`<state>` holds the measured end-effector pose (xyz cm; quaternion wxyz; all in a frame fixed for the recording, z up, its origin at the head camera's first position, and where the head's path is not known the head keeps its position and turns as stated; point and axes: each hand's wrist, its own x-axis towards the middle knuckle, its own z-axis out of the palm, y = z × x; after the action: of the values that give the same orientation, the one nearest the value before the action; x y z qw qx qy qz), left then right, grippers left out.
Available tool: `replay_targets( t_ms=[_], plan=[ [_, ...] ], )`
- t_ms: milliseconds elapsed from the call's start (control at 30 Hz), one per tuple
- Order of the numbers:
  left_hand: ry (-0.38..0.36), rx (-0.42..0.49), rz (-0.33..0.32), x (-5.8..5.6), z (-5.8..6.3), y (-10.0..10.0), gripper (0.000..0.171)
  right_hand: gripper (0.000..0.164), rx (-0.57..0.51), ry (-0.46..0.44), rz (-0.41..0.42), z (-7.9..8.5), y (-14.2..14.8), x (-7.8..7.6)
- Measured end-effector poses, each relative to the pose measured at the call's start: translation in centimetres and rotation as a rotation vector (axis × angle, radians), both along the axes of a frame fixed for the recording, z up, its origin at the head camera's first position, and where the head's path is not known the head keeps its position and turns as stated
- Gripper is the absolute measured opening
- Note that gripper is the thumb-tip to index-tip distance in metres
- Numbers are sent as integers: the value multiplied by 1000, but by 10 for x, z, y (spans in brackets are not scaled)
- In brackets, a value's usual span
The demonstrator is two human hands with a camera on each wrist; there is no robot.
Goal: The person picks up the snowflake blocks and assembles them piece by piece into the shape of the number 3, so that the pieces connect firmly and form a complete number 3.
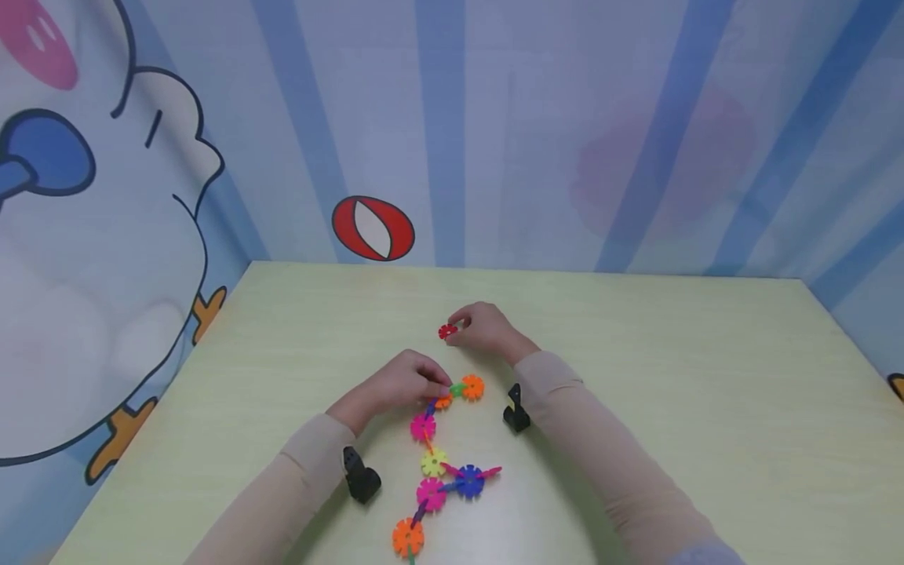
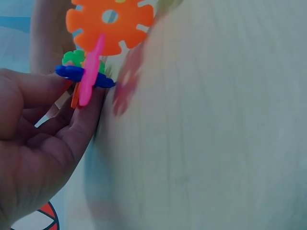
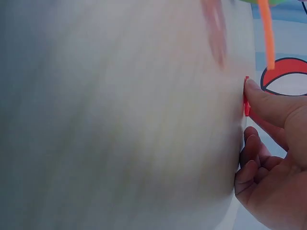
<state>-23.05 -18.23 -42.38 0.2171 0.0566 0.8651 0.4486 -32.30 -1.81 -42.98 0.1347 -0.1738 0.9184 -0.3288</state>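
Observation:
My left hand [image 1: 402, 380] pinches the far part of a chain of joined plastic snowflake discs. Its fingertips are at an orange disc [image 1: 442, 402], beside a green disc [image 1: 457, 389] and another orange disc [image 1: 473, 387]. Seen from the left wrist, a blue disc [image 2: 69, 73] and a pink disc [image 2: 88, 79] sit close to those fingertips. Farther back, my right hand [image 1: 483, 328] pinches a red snowflake disc [image 1: 447, 331], apart from the chain. In the right wrist view the red disc [image 3: 247, 108] appears edge-on, partly hidden by the thumb.
The chain runs toward me through a yellow disc [image 1: 434, 462] and a pink disc [image 1: 431, 494] to an orange disc [image 1: 408, 537]. A blue disc [image 1: 469, 481] branches right. Black wrist devices [image 1: 362, 475] show beside both sleeves. A printed wall [image 1: 537, 157] stands behind the table [image 1: 706, 377].

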Motion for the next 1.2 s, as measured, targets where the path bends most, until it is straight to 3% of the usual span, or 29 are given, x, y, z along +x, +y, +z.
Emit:
replay_targets(
  t_ms=[367, 600, 867, 1200],
  plan=[
    [-41, 54, -75, -3, 4, -8, 20, 30, 25, -69, 16, 6, 5, 2],
    [-61, 63, -65, -4, 8, -6, 26, 37, 38, -125, 59, 10, 9, 1],
    [-54, 47, -40, -8, 4, -1, 25, 32, 70, -87, 42, 7, 10, 4],
    [-52, 33, -29, -13, 4, 0, 23, 17, -27, -49, 36, 8, 33, 13]
  ],
)
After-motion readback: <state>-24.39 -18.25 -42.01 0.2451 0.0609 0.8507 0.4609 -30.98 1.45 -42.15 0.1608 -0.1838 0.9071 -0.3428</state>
